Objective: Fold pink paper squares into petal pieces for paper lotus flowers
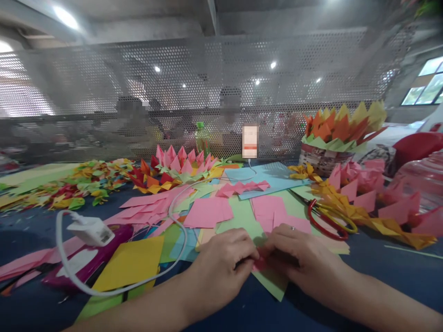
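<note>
Between my two hands is a small piece of pink paper point(260, 263), mostly covered by fingers. My left hand point(230, 256) pinches its left side with thumb and forefinger. From the other side my right hand point(299, 253), a ring on one finger, has its fingers closed on the same paper. Beneath them lies a green sheet point(275, 283). Just beyond are pink paper squares point(209, 212) and a second pile of pink squares point(266, 210). A zigzag strip of folded pink paper point(242, 188) rests on a light blue sheet point(273, 175).
Red- and yellow-handled scissors point(327, 219) lie to the right, beside pink and yellow folded paper point(377, 210). A white cable point(185, 230) loops from a charger point(92, 230) on a purple power bank point(90, 263). Paper lotuses point(183, 163), a bottle point(202, 138) and a phone point(250, 140) stand behind.
</note>
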`<state>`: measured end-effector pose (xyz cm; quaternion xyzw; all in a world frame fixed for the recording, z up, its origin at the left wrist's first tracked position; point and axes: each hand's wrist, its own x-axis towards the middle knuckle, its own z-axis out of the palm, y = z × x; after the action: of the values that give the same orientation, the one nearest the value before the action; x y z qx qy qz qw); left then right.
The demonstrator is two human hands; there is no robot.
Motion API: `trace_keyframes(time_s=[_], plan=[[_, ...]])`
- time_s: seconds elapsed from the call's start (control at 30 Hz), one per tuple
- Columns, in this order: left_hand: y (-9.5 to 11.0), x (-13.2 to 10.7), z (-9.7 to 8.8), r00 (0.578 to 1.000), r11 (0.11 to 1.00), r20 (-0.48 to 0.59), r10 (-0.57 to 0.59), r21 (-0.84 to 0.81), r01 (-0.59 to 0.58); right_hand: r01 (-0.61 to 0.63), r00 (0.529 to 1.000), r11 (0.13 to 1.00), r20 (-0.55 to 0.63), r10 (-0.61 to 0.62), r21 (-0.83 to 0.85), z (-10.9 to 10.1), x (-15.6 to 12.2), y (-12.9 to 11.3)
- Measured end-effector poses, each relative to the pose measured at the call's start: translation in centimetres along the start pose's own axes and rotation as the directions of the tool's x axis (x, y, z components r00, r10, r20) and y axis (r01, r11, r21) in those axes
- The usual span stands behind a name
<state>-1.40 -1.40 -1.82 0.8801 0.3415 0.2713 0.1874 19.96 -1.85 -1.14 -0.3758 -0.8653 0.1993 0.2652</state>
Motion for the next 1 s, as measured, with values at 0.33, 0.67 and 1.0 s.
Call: trace_keyframes(time_s=[0.33, 0.67, 1.0], plan=[[0.1, -0.4, -0.6, 0.989, 0.985, 0.135, 0.061, 0.152, -0.081, 0.108, 0.993, 0.991, 0.055, -0.104, -0.084, 0.1, -0.2, 0.6], [0.8, -0.6, -0.8, 0.973, 0.942, 0.214, 0.085, 0.301, -0.148, 0.159, 0.984, 0.973, 0.109, -0.142, -0.168, -0.1, -0.4, 0.3], [1.5, -0.6, -0.8, 0.957, 0.890, 0.261, 0.130, 0.395, -0.228, 0.250, 0.968, 0.938, 0.082, -0.238, -0.241, -0.4, -0.4, -0.3]])
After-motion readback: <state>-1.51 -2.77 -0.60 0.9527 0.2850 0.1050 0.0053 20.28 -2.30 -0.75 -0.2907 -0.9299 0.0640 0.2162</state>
